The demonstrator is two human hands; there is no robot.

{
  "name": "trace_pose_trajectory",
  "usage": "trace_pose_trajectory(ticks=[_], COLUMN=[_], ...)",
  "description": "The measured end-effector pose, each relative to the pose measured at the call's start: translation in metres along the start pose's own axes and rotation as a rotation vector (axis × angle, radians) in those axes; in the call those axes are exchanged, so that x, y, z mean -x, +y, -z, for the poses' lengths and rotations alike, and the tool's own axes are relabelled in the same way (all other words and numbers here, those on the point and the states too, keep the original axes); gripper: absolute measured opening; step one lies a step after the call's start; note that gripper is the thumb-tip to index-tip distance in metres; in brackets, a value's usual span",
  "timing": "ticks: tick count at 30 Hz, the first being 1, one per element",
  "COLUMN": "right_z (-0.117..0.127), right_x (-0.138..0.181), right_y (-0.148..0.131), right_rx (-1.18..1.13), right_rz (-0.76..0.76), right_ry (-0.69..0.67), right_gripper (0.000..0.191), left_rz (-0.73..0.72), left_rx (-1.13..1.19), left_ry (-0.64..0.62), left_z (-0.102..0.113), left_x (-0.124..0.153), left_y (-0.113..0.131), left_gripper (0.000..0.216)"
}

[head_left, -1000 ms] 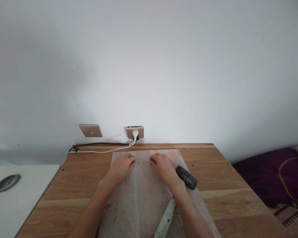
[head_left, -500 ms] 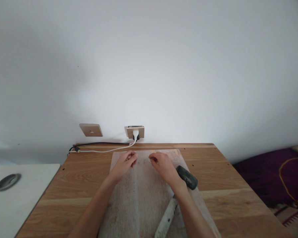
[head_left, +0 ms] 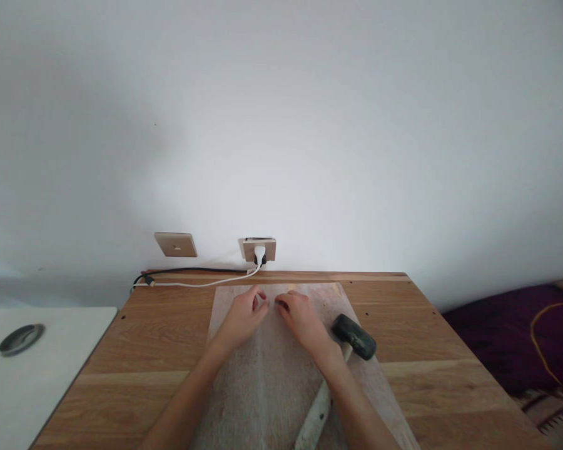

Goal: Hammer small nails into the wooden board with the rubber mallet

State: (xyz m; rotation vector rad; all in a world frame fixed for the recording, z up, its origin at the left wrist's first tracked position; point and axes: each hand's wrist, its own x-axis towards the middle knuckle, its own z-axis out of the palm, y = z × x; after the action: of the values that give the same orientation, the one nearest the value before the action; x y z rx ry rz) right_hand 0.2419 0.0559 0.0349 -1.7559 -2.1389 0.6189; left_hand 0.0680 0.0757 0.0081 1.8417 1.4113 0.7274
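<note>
Both of my hands rest near the far end of a pale translucent sheet [head_left: 267,375] that lies on a wooden table [head_left: 145,337]. My left hand [head_left: 244,315] has its fingers pinched together at the tips. My right hand [head_left: 300,319] has its fingers curled, almost touching the left. Whatever sits between the fingertips is too small to make out. A mallet with a dark head [head_left: 355,335] and a pale handle [head_left: 316,415] lies on the sheet just right of my right forearm.
A white cable [head_left: 201,285] and a black cable [head_left: 187,271] run along the table's back edge from a wall socket [head_left: 259,249]. A blank wall plate [head_left: 176,244] is left of it. A white surface with a round metal disc [head_left: 21,337] stands left. Dark fabric [head_left: 507,331] lies right.
Both hands slid a little farther up the sheet and came together until the fingertips nearly meet. The left hand's fingers went from lying flat to pinched.
</note>
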Motion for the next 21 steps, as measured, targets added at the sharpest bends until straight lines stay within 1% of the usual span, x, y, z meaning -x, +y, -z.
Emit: trace_pose_trajectory(ticks=[2,7,13,17,21], right_z=[-0.002,-0.005,-0.009,-0.009,-0.006], right_x=[0.000,0.001,0.000,-0.001,0.000], right_y=[-0.002,-0.004,-0.005,-0.003,0.000], right_rx=[0.005,0.029,0.057,0.053,0.032], right_rz=[-0.008,-0.030,-0.039,-0.028,-0.010], right_ry=[0.001,0.009,0.014,0.014,0.026], right_gripper=[0.027,0.023,0.027,0.030,0.031], left_rz=[-0.039,-0.118,-0.066,-0.007,0.011], left_rx=[-0.092,-0.202,-0.394,-0.471,-0.573], left_ry=[-0.024,-0.076,-0.096,-0.088,-0.124], left_z=[-0.003,-0.004,-0.001,-0.008,-0.014], left_x=[0.001,0.003,0.006,0.009,0.009], left_y=[-0.003,-0.006,0.005,0.012,0.016], left_gripper=[0.014,0.019,0.017,0.019,0.026])
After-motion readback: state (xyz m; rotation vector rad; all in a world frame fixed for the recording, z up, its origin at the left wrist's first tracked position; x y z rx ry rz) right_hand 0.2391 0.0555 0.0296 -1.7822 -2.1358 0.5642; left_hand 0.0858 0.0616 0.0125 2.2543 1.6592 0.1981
